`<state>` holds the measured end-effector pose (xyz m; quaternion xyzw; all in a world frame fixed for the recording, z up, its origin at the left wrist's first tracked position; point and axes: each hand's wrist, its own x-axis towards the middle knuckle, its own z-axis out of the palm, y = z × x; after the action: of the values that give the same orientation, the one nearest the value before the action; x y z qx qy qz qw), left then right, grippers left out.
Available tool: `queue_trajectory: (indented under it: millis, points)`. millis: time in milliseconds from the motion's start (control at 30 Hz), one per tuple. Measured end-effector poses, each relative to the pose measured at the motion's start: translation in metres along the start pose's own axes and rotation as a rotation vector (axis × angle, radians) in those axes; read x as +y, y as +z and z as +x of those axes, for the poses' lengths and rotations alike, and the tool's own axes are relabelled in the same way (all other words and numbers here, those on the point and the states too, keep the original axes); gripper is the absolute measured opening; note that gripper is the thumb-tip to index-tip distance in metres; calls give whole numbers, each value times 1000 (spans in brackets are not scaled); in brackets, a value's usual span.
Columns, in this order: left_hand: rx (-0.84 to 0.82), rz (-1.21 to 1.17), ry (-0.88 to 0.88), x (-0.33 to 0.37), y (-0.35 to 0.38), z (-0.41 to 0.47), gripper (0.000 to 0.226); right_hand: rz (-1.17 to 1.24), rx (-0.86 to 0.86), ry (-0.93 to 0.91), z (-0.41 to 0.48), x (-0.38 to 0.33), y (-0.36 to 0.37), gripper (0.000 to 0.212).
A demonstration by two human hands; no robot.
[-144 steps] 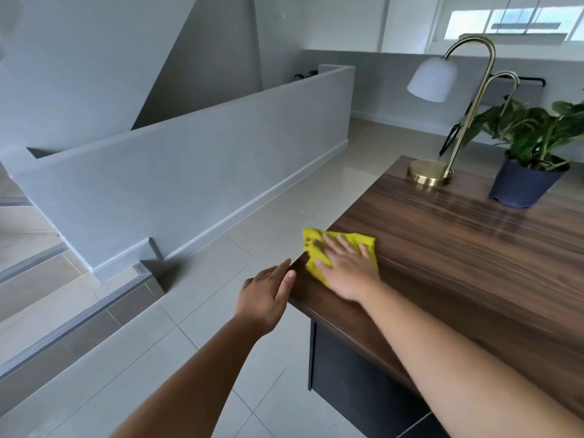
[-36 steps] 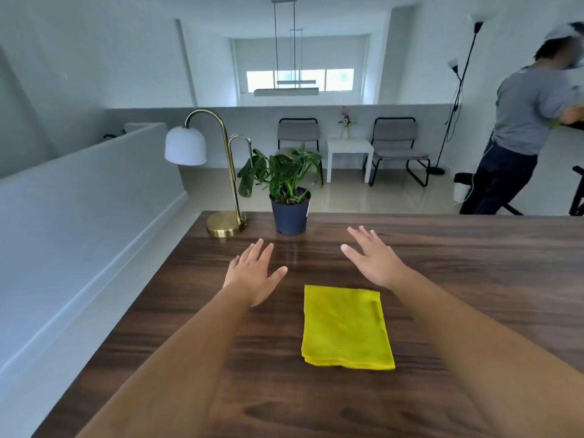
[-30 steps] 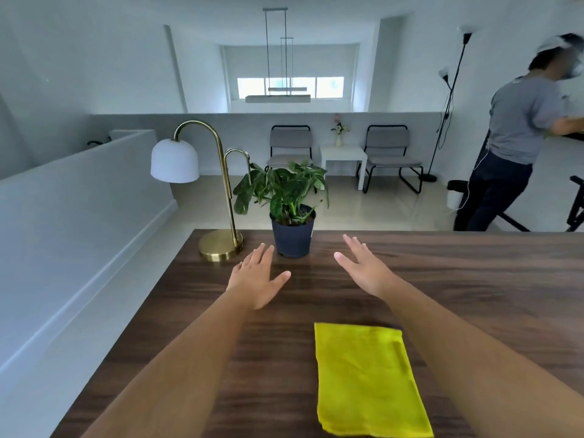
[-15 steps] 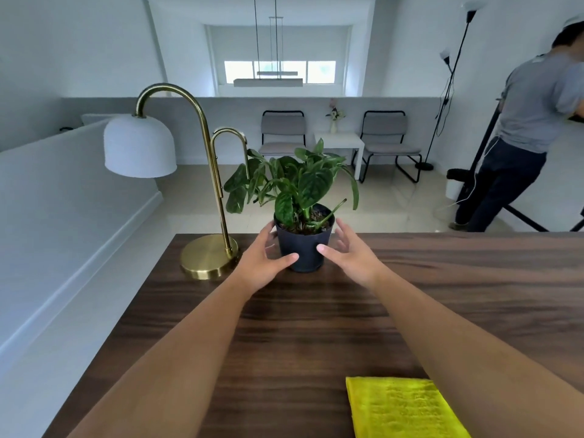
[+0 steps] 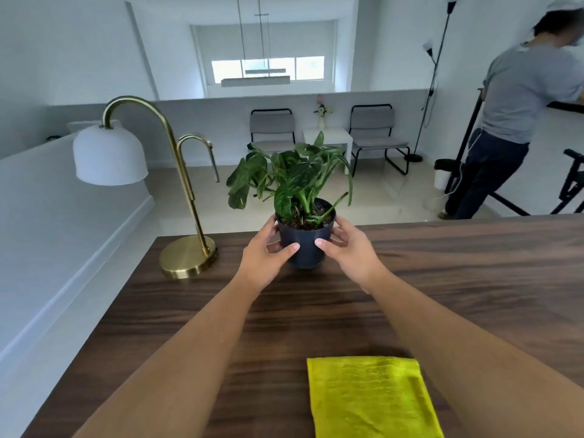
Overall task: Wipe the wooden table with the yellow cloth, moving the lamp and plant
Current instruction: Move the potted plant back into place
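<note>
A green plant in a dark blue pot (image 5: pixel 305 245) stands near the far edge of the wooden table (image 5: pixel 458 279). My left hand (image 5: pixel 264 259) grips the pot's left side and my right hand (image 5: pixel 349 251) grips its right side. The pot's base looks close to the tabletop; I cannot tell if it is lifted. A brass lamp (image 5: pixel 186 254) with a white shade stands to the left of the pot, at the table's far left corner. The folded yellow cloth (image 5: pixel 369 396) lies flat on the table near me, under my right forearm.
A low grey wall (image 5: pixel 63 216) runs along the table's left side. Beyond the far edge are two chairs (image 5: pixel 376 134) and a small white table (image 5: pixel 328 139). A person in a grey shirt (image 5: pixel 518 121) stands at the far right beside a floor lamp (image 5: pixel 433 77).
Both hands left the cloth on the table, reached forward and closed around the plant pot. The pot now sits slightly nearer and higher in view than half a second ago.
</note>
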<state>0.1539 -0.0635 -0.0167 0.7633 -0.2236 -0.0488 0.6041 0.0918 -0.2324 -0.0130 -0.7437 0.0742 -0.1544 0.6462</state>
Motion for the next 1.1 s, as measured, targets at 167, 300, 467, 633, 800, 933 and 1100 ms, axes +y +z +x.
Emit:
queue_trajectory:
  millis: [167,300,467,633,800,933,1100]
  points:
    - [-37,-30,4,30,59,-18,73,33,19,-11,-34,-6,-63,58]
    - [-54,-39,16,41,108,-36,74,74,14,-6,-62,-6,-112,52]
    - [-49,-51,24,49,152,-56,75,86,19,-22,-84,2,-150,54]
    - [-19,15,15,43,169,-67,76,120,11,-4,-94,13,-164,53]
    - [12,39,12,43,174,-73,75,150,-24,3,-96,22,-167,56]
    - [30,42,-32,45,170,-76,74,63,109,-37,-102,20,-165,58]
    - [121,51,-92,53,146,-82,65,-165,344,-202,-118,8,-154,25]
